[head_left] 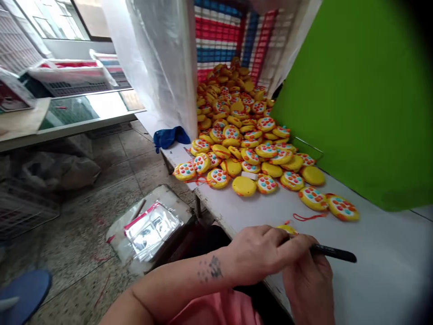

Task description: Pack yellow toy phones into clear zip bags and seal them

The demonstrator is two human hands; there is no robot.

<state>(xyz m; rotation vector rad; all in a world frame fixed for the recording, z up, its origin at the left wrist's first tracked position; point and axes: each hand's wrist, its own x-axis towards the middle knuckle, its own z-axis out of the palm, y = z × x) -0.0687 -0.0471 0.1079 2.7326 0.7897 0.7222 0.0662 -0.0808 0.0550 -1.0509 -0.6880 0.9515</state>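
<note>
My left hand (259, 253) reaches across from the left, its fingers closed around a round yellow toy (287, 229). Only a sliver of that toy shows above the knuckles, with a bit of orange cord by it. Close against it, my right hand (310, 280) is closed on a black pen (334, 253) that points out to the right. The pen's other end is hidden between the hands. Just beyond lie an orange cord loop (307, 217) and a toy with a white face and coloured dots (343, 207).
A large heap of yellow toys (233, 131) spills from a striped, plastic-lined crate (219, 29) onto the white table (233, 210). A green panel (355, 104) stands at right. A blue cloth (172, 137) lies on the table edge. Below left is a plastic-wrapped stool (176, 205).
</note>
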